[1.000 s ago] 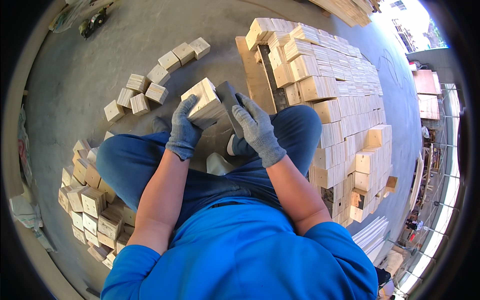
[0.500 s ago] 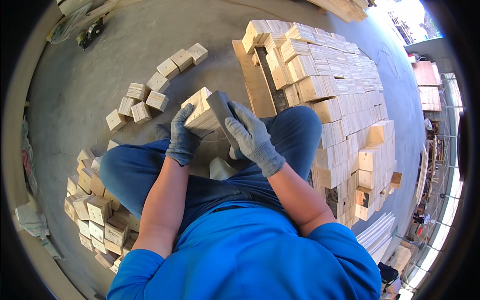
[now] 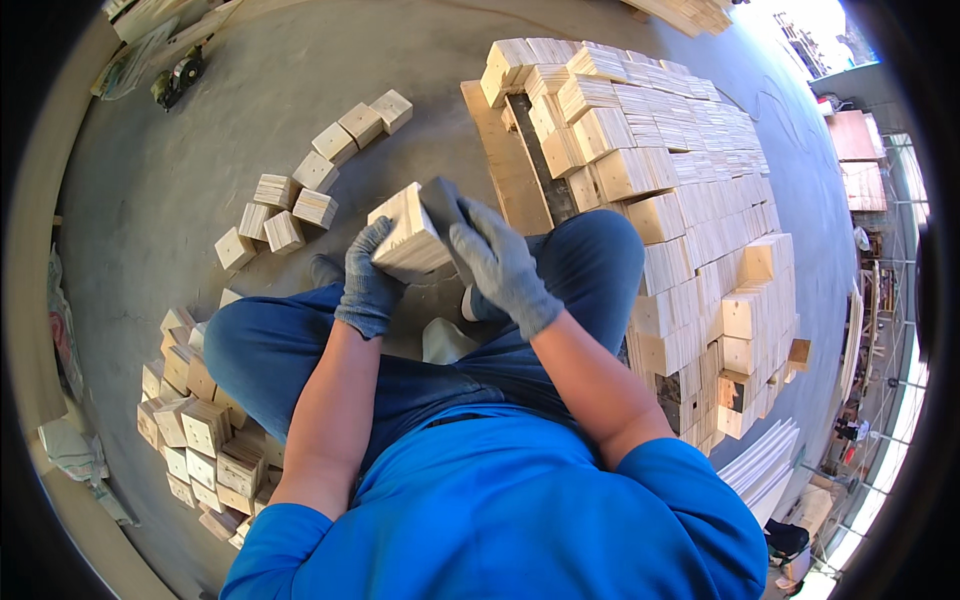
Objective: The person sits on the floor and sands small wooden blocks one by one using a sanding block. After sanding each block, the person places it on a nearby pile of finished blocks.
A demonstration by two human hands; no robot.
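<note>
A pale layered wood block (image 3: 408, 236) is held up between my knees, tilted. My left hand (image 3: 370, 275), in a grey knit glove, grips it from its left and lower side. My right hand (image 3: 497, 262), gloved alike, is closed round a flat dark grey sanding block (image 3: 441, 208). That dark block lies along the right face of the wood block; my fingers wrap over its near side, and its underside is hidden.
To my right stands a large stack of wood blocks (image 3: 640, 175) on a pallet (image 3: 507, 165). Several loose blocks (image 3: 316, 171) lie in a curved row ahead. A heap of blocks (image 3: 205, 425) sits by my left knee. A dark power tool (image 3: 180, 78) rests far left.
The wood block has turned slightly in my left hand, showing more of its striped side. The sanding block has shifted a little along its right face. My view has moved slightly.
</note>
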